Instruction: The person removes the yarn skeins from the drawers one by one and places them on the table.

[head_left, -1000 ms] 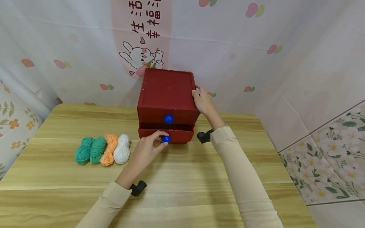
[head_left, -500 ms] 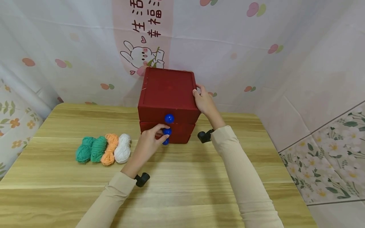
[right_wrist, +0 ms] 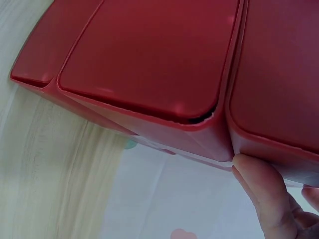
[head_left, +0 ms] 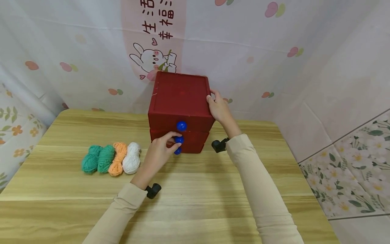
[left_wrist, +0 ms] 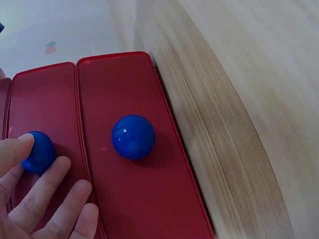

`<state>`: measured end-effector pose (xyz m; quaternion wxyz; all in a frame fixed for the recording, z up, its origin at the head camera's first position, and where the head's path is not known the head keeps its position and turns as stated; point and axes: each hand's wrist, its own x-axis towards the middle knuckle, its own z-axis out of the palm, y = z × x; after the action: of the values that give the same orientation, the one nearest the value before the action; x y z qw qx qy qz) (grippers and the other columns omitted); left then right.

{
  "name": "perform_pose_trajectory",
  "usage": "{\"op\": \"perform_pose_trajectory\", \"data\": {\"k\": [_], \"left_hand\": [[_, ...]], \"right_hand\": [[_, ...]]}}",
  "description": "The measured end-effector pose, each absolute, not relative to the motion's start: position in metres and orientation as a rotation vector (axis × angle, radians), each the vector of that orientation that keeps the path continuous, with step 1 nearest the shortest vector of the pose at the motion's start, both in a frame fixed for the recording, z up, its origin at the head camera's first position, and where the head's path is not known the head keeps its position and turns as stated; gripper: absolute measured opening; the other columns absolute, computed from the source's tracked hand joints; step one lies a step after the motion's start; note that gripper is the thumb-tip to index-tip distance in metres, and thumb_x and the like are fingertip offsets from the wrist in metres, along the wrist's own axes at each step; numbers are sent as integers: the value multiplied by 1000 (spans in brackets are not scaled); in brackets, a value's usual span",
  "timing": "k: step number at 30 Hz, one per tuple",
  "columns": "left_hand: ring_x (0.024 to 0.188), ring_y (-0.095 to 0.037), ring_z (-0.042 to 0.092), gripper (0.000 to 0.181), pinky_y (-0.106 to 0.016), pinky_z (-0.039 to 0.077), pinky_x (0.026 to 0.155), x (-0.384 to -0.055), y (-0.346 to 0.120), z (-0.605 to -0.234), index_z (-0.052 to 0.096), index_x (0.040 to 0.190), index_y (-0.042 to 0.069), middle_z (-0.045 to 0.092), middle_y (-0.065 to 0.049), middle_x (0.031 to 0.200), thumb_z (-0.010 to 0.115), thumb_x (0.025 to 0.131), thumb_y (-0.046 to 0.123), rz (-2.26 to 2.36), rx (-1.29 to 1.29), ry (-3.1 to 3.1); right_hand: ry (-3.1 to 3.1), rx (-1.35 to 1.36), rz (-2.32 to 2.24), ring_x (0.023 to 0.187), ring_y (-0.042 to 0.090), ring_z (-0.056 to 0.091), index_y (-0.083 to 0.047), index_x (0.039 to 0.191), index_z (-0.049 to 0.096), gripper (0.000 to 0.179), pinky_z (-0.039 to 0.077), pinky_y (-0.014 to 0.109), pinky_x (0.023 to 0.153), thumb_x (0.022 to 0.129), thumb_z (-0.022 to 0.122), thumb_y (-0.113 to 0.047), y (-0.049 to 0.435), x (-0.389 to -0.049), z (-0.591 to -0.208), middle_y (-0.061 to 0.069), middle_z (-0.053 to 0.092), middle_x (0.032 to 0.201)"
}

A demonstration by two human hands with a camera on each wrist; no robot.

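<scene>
Between the hands, the red cabinet is set upright. By the left hand the middle blue knob is pinched; by the right hand the cabinet's side is touched, but whether its fingers are curled cannot be told. The cabinet is judged stiff and light, the knob slippery, best gripped from both sides. The front is turned toward the left hand; its drawers' long axis is laid from hand to hand.
</scene>
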<state>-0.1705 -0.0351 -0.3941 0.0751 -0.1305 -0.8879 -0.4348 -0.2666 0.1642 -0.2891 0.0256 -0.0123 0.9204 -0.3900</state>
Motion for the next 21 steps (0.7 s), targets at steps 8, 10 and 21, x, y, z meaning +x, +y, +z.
{"op": "perform_pose_trajectory", "data": {"k": [8,10,21], "left_hand": [[90,-21,64,27,-39,52,77,-169,-37,-394,60,116,19,69,-5,96,63,89,18,-1310,-459,-2668],[94,-22,64,30,-41,52,80,-167,-40,-395,60,120,18,69,-6,99,62,90,17,-1328,-497,-2661],[95,-27,65,30,-42,52,81,-151,-53,-409,55,121,12,67,-14,107,58,91,10,-1465,-360,-2716]], "right_hand": [[2846,-33,-1199,119,28,50,-15,148,20,52,39,45,100,101,29,-35,165,-267,-290,17,46,136],[2844,-32,-1194,119,28,50,-16,148,20,52,39,45,100,101,29,-35,165,-267,-290,17,48,135],[2845,-34,-1206,114,28,53,-16,148,20,51,41,45,97,101,29,-35,165,-267,-290,17,51,131]]}}
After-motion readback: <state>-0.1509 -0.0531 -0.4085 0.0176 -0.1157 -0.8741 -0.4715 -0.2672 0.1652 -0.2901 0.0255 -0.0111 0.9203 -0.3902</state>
